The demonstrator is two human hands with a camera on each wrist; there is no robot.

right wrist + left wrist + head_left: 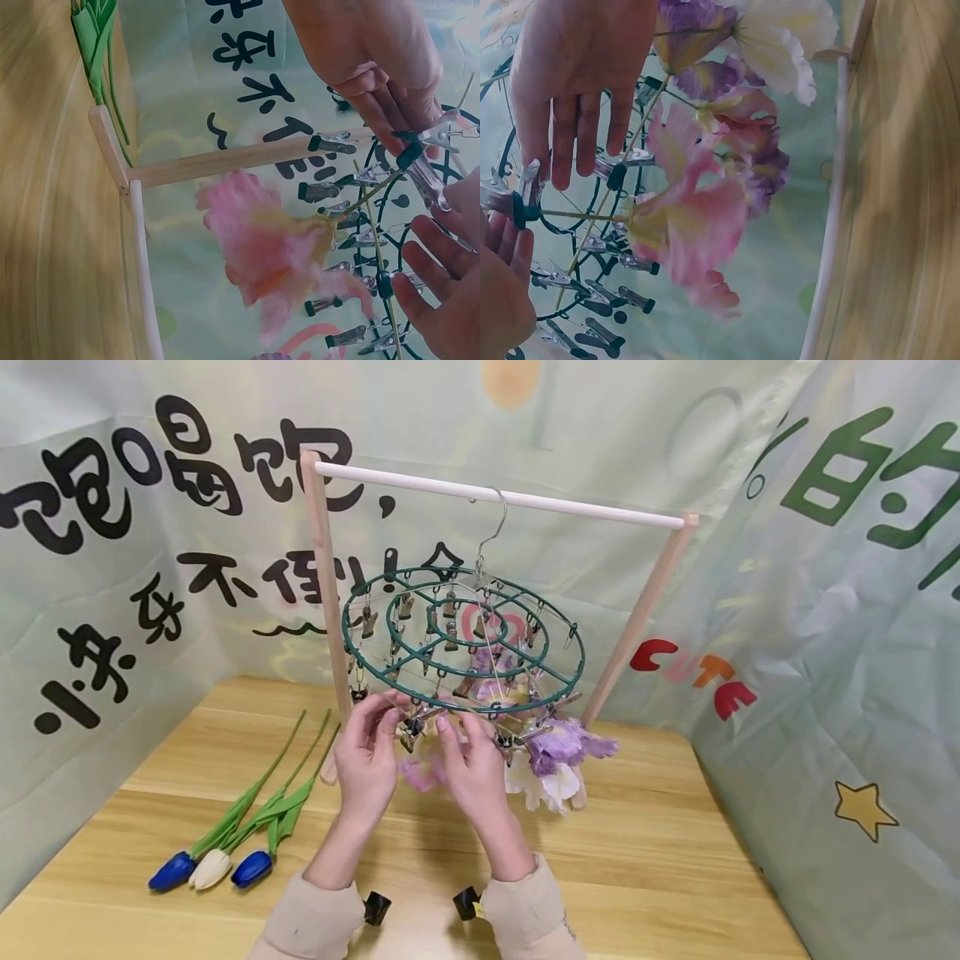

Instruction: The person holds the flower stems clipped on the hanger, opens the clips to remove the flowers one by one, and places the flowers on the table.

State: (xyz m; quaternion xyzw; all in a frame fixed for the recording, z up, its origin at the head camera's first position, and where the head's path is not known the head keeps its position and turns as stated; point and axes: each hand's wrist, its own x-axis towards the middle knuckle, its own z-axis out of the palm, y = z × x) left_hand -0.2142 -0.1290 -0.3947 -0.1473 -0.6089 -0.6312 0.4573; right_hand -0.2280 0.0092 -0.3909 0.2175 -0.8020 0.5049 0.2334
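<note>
Silvery metal is glinting on a green-tipped clip [429,184], which the left hand [366,762] is gripping with curled fingers; the right hand [477,770] is touching it, fingers apart, whether pinching I cannot tell. Below the fingertips a ruffled, fabric-like pink flower [259,236] is dangling, its thin stem reaching the clip. Above, a round green hanger [472,644] is hanging from a smooth white rail [585,507].

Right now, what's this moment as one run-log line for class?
left hand: at clip | right hand: at same clip | pink flower: stem at clip's tip | three tulips: lying on table
</note>
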